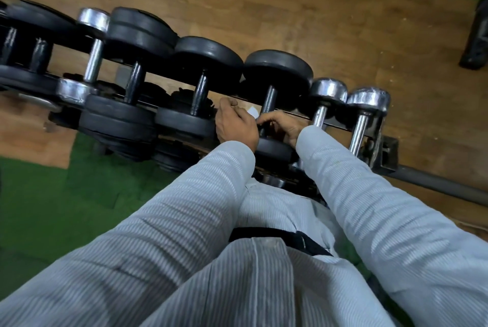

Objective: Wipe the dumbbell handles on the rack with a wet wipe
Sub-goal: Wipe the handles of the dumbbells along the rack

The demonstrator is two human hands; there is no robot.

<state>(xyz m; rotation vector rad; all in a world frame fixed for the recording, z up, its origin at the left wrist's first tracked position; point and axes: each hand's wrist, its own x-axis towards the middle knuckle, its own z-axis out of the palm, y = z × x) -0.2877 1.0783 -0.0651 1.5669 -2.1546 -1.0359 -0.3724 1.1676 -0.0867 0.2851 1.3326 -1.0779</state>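
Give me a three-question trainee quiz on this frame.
1. True or false: the white wipe shows between the left hand and the right hand.
2. The hands are at which dumbbell handle? A) black-plated B) chrome-headed
3. How many chrome dumbbells sit right of the hands?

Key: 1 true; 2 A; 3 two.

Wooden floor [290, 4], green mat [39, 194], grey bar [438, 185].

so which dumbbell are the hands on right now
The black dumbbell just left of the two chrome ones; both hands meet at its handle.
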